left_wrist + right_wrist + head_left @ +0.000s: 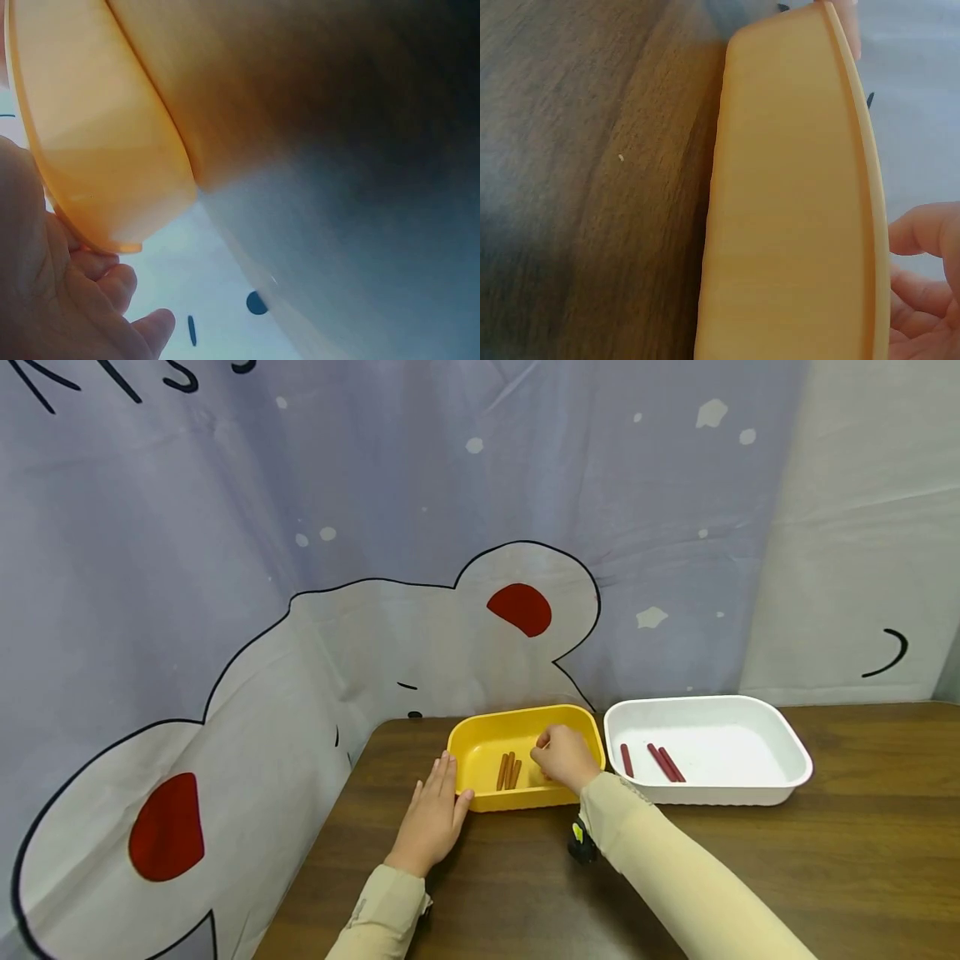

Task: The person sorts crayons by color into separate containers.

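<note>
In the head view, the left hand (432,818) lies against the left end of a yellow tray (525,799), its fingers extended along the rim. The left wrist view shows those fingers (116,286) beside the tray's rim. Inside the tray's right half, the right hand (567,758) reaches down with bent fingers. A bit of brown stick (547,777) shows just under it; I cannot tell whether the fingers grip it. Several light brown sticks (508,771) lie side by side left of that hand. In the right wrist view, the tray wall hides the right fingertips.
A white tray (720,795) stands right of the yellow one, with dark red sticks (666,763) and another red stick (627,760) inside. Both trays stand on a brown wooden table (510,893). A printed cloth (420,485) hangs behind and to the left of the table.
</note>
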`<action>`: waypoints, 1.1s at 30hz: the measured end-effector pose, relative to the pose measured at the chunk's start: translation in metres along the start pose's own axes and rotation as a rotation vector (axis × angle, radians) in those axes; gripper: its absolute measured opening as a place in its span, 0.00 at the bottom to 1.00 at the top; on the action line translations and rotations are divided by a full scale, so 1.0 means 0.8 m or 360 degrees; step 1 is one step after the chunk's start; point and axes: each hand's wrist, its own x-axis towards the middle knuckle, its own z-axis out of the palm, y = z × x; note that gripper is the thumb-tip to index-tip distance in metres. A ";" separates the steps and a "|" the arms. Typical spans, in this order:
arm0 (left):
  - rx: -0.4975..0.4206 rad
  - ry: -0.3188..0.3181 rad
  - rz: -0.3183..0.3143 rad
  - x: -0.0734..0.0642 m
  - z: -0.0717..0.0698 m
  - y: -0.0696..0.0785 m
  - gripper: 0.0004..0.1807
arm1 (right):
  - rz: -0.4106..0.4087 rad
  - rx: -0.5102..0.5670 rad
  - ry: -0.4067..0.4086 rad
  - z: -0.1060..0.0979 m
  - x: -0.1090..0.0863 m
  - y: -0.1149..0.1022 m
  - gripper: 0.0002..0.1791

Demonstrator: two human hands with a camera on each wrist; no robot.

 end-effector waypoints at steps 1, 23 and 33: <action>0.0003 -0.0009 -0.0007 0.001 0.000 0.000 0.37 | -0.0011 -0.0012 0.0000 -0.001 -0.001 0.001 0.07; -0.0062 -0.0023 -0.0013 0.005 0.003 -0.004 0.37 | -0.0437 -0.0068 0.0143 -0.060 -0.035 0.023 0.08; -0.0192 -0.0009 0.0020 0.010 0.000 -0.011 0.38 | -0.0533 -0.0125 0.0323 -0.137 -0.067 0.054 0.09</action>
